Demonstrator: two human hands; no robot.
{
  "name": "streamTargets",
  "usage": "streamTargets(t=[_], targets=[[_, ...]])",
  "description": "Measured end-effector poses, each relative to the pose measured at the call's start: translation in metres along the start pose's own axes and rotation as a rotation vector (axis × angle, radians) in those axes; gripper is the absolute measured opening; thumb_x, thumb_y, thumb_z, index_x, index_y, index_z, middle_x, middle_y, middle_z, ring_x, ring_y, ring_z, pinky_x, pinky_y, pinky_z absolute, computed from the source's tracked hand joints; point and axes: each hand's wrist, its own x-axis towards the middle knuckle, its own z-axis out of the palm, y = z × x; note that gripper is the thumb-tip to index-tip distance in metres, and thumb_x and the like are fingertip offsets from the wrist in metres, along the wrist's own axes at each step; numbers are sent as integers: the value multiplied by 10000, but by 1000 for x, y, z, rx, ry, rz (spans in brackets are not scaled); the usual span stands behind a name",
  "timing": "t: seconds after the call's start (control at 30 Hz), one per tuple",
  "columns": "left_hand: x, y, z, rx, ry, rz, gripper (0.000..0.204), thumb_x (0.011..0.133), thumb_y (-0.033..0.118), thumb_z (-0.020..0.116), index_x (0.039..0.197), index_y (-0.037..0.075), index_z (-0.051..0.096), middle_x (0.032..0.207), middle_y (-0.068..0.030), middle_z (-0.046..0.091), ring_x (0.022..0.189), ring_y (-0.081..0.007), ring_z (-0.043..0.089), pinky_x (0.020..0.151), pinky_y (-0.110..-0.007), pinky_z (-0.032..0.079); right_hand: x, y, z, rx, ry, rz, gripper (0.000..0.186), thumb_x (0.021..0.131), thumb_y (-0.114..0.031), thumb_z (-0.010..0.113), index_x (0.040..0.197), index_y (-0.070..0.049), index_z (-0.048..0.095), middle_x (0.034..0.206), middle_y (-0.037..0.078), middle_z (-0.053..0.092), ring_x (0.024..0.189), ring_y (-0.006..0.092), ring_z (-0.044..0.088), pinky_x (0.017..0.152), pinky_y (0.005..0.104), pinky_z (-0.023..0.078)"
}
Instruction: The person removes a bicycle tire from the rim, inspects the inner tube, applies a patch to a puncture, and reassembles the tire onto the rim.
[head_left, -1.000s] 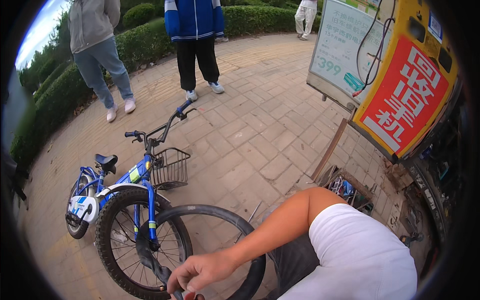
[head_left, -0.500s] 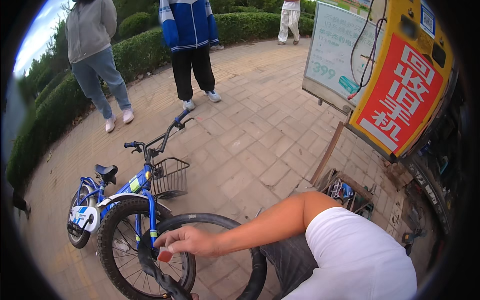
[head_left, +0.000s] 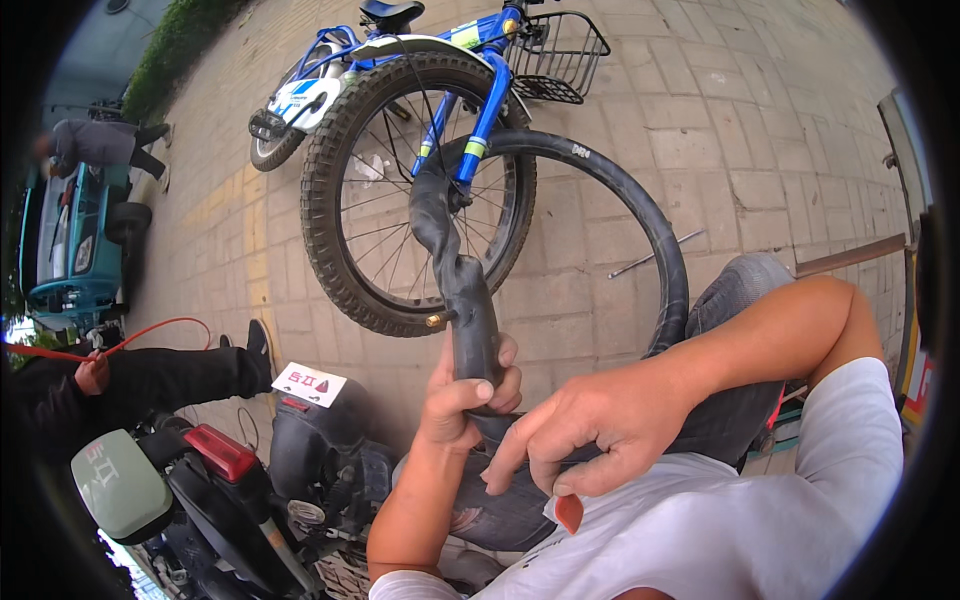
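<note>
My left hand is wrapped round a black bicycle inner tube, thumb on top. The tube makes a loop, twisted and slack on its left side and rounder on the right. A brass valve stem sticks out just above my left hand. My right hand pinches a small red patch between thumb and fingers. Its index finger points toward the tube below my left hand; I cannot tell whether it touches. Beyond the tube stands a blue children's bicycle, its knobby front tyre behind the tube's twisted part.
A thin metal rod lies on the paving inside the loop. To the left are a parked scooter, a grey-green box and a person's hand near a red strap. A teal vehicle stands farther off.
My view has swung down and left, so the bicycle sits higher. My right hand has moved from the tube's far left part toward me, still with the red patch. My left hand now shows fully.
</note>
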Motion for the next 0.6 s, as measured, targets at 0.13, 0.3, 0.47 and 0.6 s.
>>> streamTargets(t=[0.13,0.3,0.47,0.6], targets=[[-3,-4,-3,-63,-34,3,594,667,56,682,1200,101,424,1002,-94,448,590,-132,424,509,-266,341,-2,10,-63,78,645,267,121,901,-106,576,903,6,622,1103,129,655,1011,146,607,893,315,486],[-1,-9,18,-158,5,28,573,681,50,663,1199,67,419,995,-88,449,593,-124,424,508,-258,348,6,7,-50,-89,575,330,126,918,-60,548,982,21,621,1075,124,670,949,122,616,856,289,505],[-1,-11,20,-154,18,36,586,679,59,666,1210,80,418,1009,-95,461,610,-137,438,522,-271,346,18,16,-51,-242,615,357,133,915,-31,542,992,35,627,965,84,668,897,126,629,855,290,522],[-1,-9,18,-154,33,32,622,669,66,665,1232,81,401,1008,-97,458,608,-142,442,523,-277,345,19,32,-52,-444,548,237,124,889,-10,550,974,42,625,914,92,669,854,135,640,813,287,539]])
